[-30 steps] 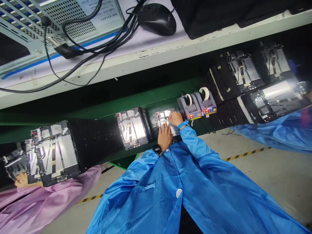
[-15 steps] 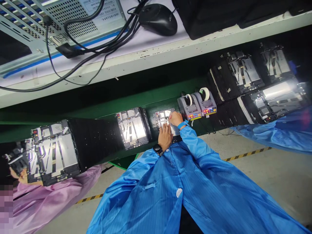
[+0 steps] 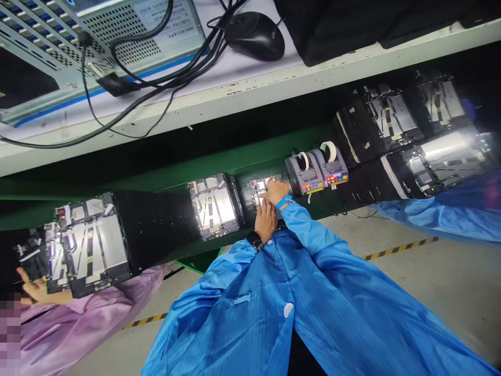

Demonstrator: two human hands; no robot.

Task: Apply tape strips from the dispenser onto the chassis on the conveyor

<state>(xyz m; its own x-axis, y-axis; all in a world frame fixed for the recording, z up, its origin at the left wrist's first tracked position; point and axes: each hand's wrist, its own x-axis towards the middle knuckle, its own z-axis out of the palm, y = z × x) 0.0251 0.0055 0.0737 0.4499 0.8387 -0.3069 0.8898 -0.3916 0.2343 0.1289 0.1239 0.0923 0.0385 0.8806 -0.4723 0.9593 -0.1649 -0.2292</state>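
Note:
An opened tablet-like device frame (image 3: 261,190) with metal plates lies on the black conveyor belt (image 3: 156,224), partly covered by my hands. My left hand (image 3: 265,221), with a smartwatch on its wrist, lies flat over the frame's near edge. My right hand (image 3: 276,191), with a blue wristband, sits over the frame's right side, fingers pointing left onto it. Whether those fingers pinch anything small is hidden. Both sleeves are blue. My hands are close together but apart from the tape dispensers.
Twin tape dispensers (image 3: 316,169) stand just right of my hands. Several similar device frames lie along the belt. A co-worker's hand (image 3: 39,291) in a pink sleeve is at far left. A blue sleeve (image 3: 442,214) lies at right. Above, a shelf holds a computer case, cables and a mouse.
My right hand has slid left and toward me across the frame. The co-worker's hand at far left has moved and opened out. The view has shifted slightly.

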